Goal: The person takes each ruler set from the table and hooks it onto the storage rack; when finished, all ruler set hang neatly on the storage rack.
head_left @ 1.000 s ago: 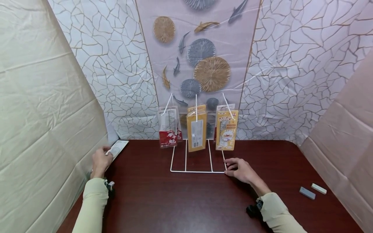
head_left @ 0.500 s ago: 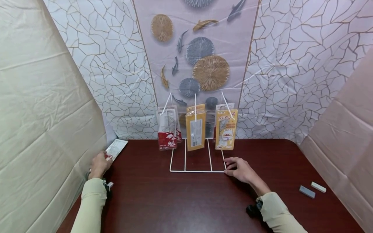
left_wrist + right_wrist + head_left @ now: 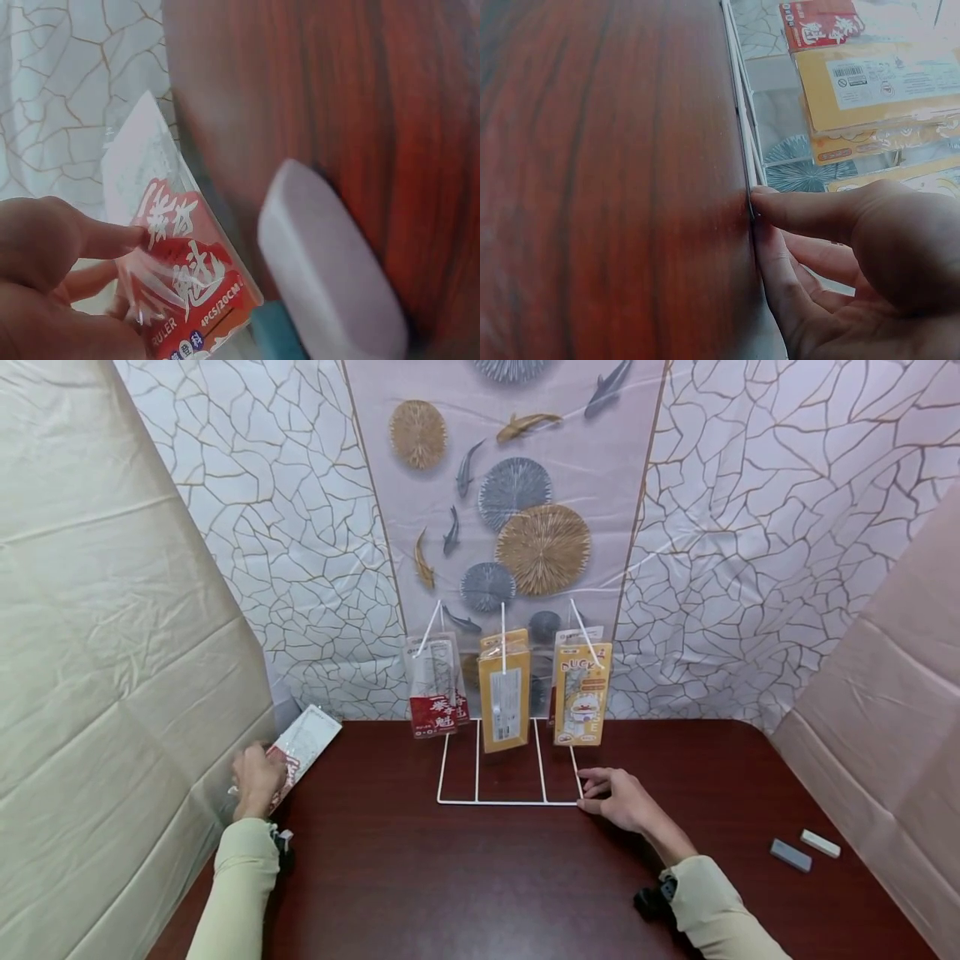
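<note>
At the left edge of the table, my left hand (image 3: pixel 258 777) pinches a clear-wrapped ruler set (image 3: pixel 311 739). Its red and white card, printed "RULER 4PCS/20CM", is tilted in the left wrist view, with the thumb on its face and the other fingers partly hidden behind it. My right hand (image 3: pixel 618 797) holds the front right corner of a white wire display rack (image 3: pixel 510 803) between thumb and fingers. From the rack's hooks hang a red and white ruler pack (image 3: pixel 433 714) on the left, a yellow pack (image 3: pixel 505 706) in the middle and a yellow duck pack (image 3: pixel 583 697) on the right, with more packs behind.
On the right side of the table (image 3: pixel 450 877) lie a grey block (image 3: pixel 791 856) and a white block (image 3: pixel 821 845). Cloth-covered walls stand at the left, back and right. A pale rounded bar (image 3: pixel 330 262) fills the near foreground of the left wrist view.
The ruler set at my left hand has shifted right and turned its face more toward the head camera, showing more of its red part. My right hand stays at the rack corner.
</note>
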Demonstrator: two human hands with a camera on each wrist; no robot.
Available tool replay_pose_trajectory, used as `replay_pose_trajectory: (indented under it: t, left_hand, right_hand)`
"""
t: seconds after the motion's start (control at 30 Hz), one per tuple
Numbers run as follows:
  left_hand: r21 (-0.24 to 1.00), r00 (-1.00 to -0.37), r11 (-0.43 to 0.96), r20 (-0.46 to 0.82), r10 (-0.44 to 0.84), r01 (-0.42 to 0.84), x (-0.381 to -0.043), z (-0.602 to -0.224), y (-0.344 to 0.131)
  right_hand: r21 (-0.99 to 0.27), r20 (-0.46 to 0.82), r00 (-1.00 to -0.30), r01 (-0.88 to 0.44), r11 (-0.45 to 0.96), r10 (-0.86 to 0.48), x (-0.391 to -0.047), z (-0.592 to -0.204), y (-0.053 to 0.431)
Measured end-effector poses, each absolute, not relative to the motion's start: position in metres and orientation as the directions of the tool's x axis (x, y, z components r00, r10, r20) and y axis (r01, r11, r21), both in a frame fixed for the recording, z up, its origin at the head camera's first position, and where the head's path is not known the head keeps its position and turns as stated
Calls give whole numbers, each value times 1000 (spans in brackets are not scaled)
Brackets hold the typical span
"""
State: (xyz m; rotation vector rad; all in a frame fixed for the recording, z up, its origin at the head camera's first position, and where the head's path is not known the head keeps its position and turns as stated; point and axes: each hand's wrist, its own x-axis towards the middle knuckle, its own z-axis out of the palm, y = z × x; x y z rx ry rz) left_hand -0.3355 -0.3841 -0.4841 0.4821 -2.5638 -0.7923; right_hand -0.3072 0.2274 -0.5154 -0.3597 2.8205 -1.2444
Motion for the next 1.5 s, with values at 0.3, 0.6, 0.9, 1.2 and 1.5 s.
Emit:
replay_pose_trajectory:
  t: [0.3, 0.6, 0.9, 1.2, 1.5]
  left_hand:
    - [619, -844, 774, 338, -417, -134, -336, -473, -366]
    - [709, -785, 705, 427, -448, -18, -327, -461, -348]
    - [731, -721, 648, 566, -399, 215, -308, -444, -313]
    - [792, -746, 477, 569, -348, 381, -288, -436, -277]
    - [815, -800, 337, 556, -227, 471, -266, -418, -234]
  right_hand:
    - [-747, 60, -976, -184, 639, -210, -306, -513, 226]
    - [-746, 75, -976, -193, 637, -207, -305, -515, 225]
    - [-754, 93, -971, -212, 621, -219, -306, -516, 225]
    - [-751, 83, -973, -202, 629, -213, -305, -516, 225]
    - [-754, 64, -977, -181, 631, -204, -304, -512, 223]
